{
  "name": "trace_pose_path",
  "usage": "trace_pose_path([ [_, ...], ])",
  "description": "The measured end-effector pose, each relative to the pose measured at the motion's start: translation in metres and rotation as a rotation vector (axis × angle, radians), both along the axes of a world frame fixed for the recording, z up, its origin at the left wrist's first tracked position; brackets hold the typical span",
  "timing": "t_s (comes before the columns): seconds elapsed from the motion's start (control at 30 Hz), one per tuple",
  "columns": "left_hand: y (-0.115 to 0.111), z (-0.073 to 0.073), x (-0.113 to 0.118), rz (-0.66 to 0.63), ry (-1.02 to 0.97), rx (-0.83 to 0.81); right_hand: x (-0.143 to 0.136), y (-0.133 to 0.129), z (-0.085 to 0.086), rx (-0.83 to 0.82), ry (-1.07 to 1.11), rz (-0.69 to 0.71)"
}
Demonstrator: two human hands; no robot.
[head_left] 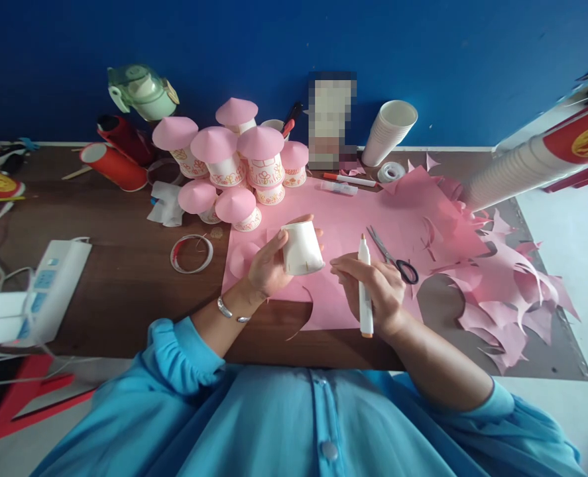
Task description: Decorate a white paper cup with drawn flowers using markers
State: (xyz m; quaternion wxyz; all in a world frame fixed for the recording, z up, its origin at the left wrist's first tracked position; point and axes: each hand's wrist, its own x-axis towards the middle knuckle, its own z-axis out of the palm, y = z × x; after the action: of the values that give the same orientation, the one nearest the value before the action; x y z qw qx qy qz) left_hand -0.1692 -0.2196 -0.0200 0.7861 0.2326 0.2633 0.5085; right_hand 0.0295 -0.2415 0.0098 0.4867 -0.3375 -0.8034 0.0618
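My left hand is wrapped round a white paper cup, held upside down with its wide rim toward me. Small marks show near that rim. To the right, my right hand grips a white marker pen, its brownish tip pointing away from me and apart from the cup. Beneath both hands lies a pink paper sheet. Scissors with dark handles rest on it, just beyond my right hand. Farther back stand several decorated cups with pink cone roofs and orange-red drawings.
Pink paper scraps cover the right side. A stack of white cups and a tape roll stand at the back. An orange marker lies nearby. On the left are another tape roll, a red cup and a power strip.
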Motion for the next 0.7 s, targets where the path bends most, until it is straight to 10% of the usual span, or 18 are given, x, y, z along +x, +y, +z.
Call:
trace_pose_path([
  [0.7,0.001,-0.001,-0.01,-0.129,0.145,0.211,0.001,0.018,-0.027,-0.046,-0.076,-0.053],
])
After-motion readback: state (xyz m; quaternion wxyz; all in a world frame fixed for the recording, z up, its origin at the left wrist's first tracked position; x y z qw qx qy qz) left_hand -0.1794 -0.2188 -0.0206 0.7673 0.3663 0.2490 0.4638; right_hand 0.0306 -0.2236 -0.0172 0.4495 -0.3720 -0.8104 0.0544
